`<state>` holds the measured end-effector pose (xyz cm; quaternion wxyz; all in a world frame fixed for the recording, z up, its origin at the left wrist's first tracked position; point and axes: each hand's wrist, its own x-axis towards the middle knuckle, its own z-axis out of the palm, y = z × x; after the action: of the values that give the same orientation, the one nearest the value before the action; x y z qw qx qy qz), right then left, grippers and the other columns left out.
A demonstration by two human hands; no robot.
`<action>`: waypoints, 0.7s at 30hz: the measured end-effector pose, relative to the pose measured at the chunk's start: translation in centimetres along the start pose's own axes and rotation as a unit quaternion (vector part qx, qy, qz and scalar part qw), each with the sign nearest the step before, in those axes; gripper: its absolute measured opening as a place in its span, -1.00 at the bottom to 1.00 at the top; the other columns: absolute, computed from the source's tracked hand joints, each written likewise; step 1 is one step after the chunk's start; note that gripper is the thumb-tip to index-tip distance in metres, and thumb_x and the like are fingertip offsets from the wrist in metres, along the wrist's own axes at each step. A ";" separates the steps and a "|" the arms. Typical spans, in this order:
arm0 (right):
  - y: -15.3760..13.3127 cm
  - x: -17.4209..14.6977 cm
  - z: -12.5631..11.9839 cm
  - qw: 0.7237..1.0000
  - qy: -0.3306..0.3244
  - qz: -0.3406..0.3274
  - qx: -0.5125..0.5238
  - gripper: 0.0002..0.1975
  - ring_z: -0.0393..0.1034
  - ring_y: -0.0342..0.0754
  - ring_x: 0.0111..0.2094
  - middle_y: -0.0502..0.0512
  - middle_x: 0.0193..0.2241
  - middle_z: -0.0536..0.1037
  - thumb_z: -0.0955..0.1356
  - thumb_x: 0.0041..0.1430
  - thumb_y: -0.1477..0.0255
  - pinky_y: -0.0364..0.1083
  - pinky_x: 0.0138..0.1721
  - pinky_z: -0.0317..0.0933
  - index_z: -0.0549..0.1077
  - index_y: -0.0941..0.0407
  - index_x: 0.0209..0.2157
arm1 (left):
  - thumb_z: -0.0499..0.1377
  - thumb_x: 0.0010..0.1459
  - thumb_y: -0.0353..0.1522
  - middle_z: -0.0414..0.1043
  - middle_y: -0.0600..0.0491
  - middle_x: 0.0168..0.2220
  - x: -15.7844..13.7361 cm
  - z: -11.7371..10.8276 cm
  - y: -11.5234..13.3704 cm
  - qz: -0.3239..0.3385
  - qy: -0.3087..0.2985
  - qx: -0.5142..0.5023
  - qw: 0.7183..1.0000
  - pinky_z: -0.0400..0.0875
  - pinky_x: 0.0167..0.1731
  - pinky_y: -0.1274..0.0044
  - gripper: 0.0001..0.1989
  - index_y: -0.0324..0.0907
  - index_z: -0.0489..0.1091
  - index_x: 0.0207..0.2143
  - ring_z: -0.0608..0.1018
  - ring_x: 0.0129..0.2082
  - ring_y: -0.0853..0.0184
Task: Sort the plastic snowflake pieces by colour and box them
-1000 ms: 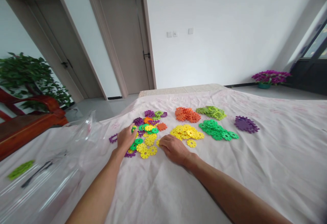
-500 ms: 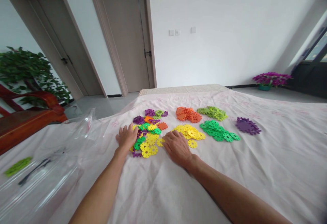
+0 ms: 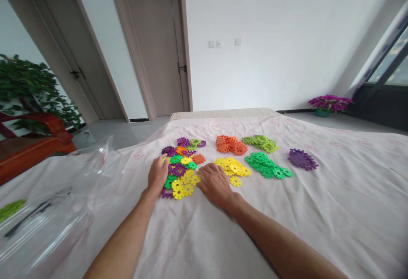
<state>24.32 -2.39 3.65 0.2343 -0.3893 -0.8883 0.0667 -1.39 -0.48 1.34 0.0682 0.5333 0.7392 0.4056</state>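
I reach both sides of the mixed pile (image 3: pixel 185 180), toward the cloth's (image 3: pixel 191 236) far edge.
Left grip (image 3: pixel 157 173) loosely curled, right grip (image 3: pixel 215 182) flatter, palm-down; what either holds, I can't tell.

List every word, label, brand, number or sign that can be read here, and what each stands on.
No text can be read.
Bag: faint red marks, too blurred to tell if they are print.
Middle wall plate: a mark, too small to read.
Pieces: no lettering shows.
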 end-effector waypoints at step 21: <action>0.4 0.1 0.4 0.998 0.018 -0.048 0.036 -0.83 0.17 0.06 0.12 0.07 -0.11 0.52 0.38 0.21 0.38 0.09 0.19 -0.06 0.44 0.07 -0.15 | 0.00 0.25 -0.31 0.48 -0.04 0.06 -0.5 0.3 -0.2 0.071 -0.029 0.115 0.990 0.32 0.09 0.39 -0.63 -0.15 0.45 0.02 0.47 0.06 0.19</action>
<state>24.35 -2.05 3.24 0.2666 -0.3387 -0.8988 0.0800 -1.16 -0.76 0.80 -0.0010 0.6003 0.7389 0.3061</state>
